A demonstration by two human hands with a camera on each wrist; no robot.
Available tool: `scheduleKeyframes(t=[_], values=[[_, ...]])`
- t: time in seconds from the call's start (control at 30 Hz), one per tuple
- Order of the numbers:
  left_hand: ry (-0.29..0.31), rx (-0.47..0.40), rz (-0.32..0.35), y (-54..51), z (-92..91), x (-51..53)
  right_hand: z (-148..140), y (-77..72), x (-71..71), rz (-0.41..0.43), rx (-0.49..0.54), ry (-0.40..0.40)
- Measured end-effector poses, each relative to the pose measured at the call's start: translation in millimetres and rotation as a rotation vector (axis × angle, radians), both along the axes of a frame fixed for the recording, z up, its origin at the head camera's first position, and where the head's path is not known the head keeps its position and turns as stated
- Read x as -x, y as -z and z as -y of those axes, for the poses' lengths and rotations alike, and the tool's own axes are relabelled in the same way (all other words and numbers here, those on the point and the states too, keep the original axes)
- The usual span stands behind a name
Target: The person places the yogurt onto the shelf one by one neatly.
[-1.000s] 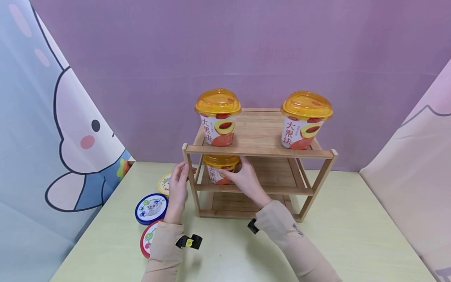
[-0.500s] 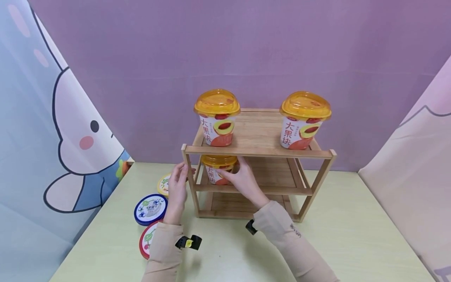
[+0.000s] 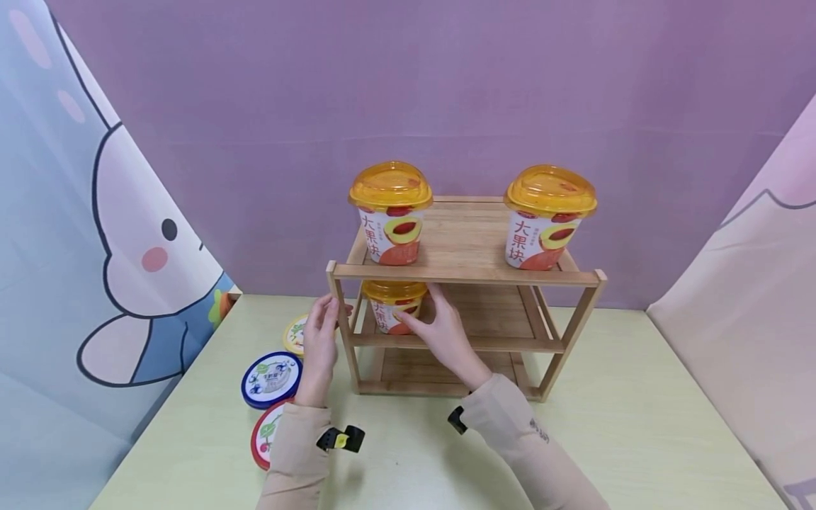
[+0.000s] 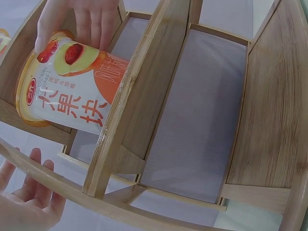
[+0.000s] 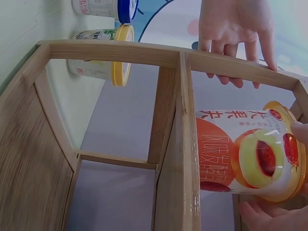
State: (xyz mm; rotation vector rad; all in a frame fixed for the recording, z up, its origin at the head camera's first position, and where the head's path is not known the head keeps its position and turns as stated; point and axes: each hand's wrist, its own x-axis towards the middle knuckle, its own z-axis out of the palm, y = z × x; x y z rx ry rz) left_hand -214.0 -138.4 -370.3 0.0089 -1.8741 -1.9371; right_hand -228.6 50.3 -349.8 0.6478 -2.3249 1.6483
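— What's the rack [image 3: 468, 275] made of?
— Wood, by the look of it: smooth, visible grain, a glossy shine along the middle shelf's [image 3: 487, 308] front edge.
— And the cup [image 3: 384, 317] on that shelf, left side?
— Glossy see-through plastic lid [image 3: 394, 290], slick printed wall.
— The far backdrop [image 3: 446, 85]?
— Matt cloth, faintly creased. The sleeves [image 3: 295, 453] look like matt cloth too.
— The table [image 3: 637, 411]?
— Smooth, softly sheened.

Red "大果块" is printed on the left upper cup [image 3: 390, 237], right upper cup [image 3: 538, 241] and lower cup [image 4: 72, 84], where "风味" is also shown, while lettering on the blue lid [image 3: 272, 379] is blurred.
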Motion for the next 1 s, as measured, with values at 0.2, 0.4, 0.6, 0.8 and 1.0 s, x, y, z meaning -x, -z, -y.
scheduleKeyframes(t=[0.2,0.4,0.6,0.8,1.0], values=[[-0.003,0.006,0.004,-0.7,-0.1,-0.2,-5.6,3.6,-8.4,-0.058,-0.011,0.051],[-0.003,0.012,0.014,-0.8,0.2,-0.2,-13.8,6.4,-17.0,-0.134,-0.019,0.09],[0.001,0.013,0.013,-1.2,0.3,-0.9,-26.7,8.5,-24.4,-0.209,-0.019,0.122],[0.007,0.0,0.007,-0.5,-0.1,0.2,-41.6,0.1,-37.7,-0.284,-0.026,0.195],[0.011,-0.001,-0.001,-0.4,0.2,-0.2,-63.9,7.4,-36.4,-0.359,-0.042,0.224]])
